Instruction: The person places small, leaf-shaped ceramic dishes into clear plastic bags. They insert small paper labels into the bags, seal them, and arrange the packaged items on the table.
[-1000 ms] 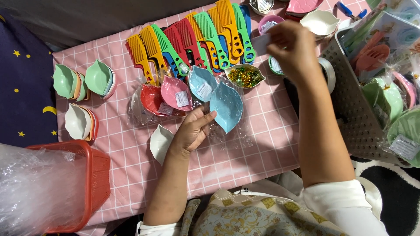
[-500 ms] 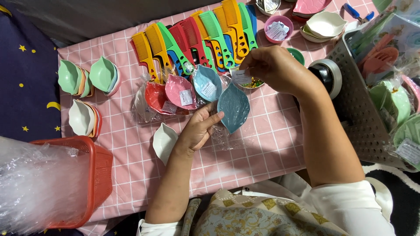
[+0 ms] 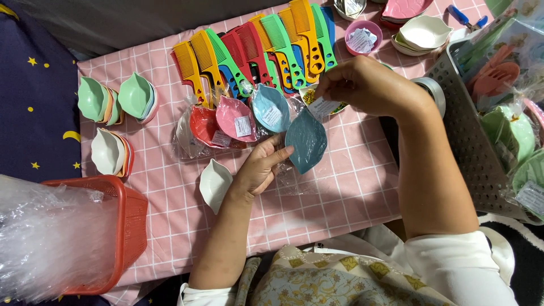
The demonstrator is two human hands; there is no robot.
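Four leaf dishes (image 3: 306, 140), one basket (image 3: 127, 226)

Teal leaf dish (image 3: 306, 140), pink-and-white checked cloth (image 3: 345, 187), red basket (image 3: 127, 226), star-dotted navy fabric (image 3: 34, 107)
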